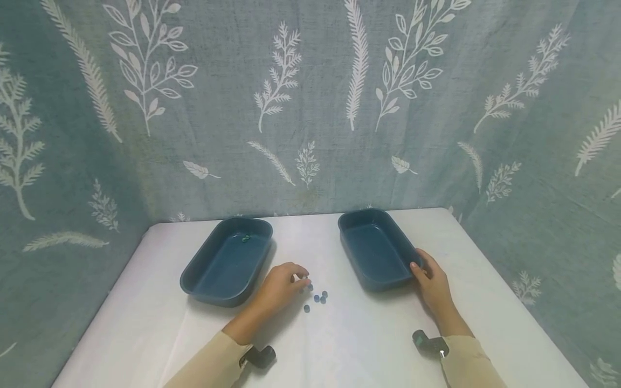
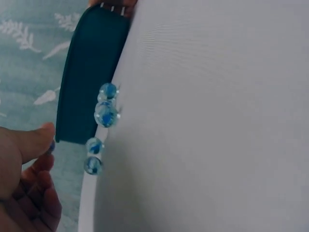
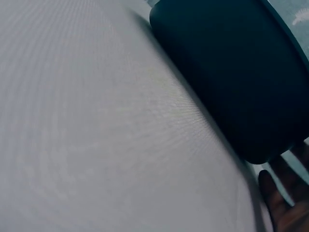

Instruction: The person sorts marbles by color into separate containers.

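My left hand [image 1: 283, 283] pinches a blue marble [image 2: 51, 147] between thumb and forefinger, above the table and to the right of the left tray. Just beside it, several loose clear-and-blue glass marbles [image 1: 317, 298] lie on the white cloth; the left wrist view shows them closer, as marbles [image 2: 106, 115] with blue swirls. My right hand [image 1: 433, 280] grips the near right corner of the dark blue right tray [image 1: 380, 285], thumb over the rim and fingers along the outer wall. In the right wrist view, fingers [image 3: 277, 200] show beside that tray's end.
A matching dark blue left tray [image 1: 213, 298] stands at the left, with a few small green things [image 1: 246, 238] toward its far end. The white-covered table [image 1: 359, 345] ends at a patterned grey-green curtain [image 1: 310, 108] behind and at both sides.
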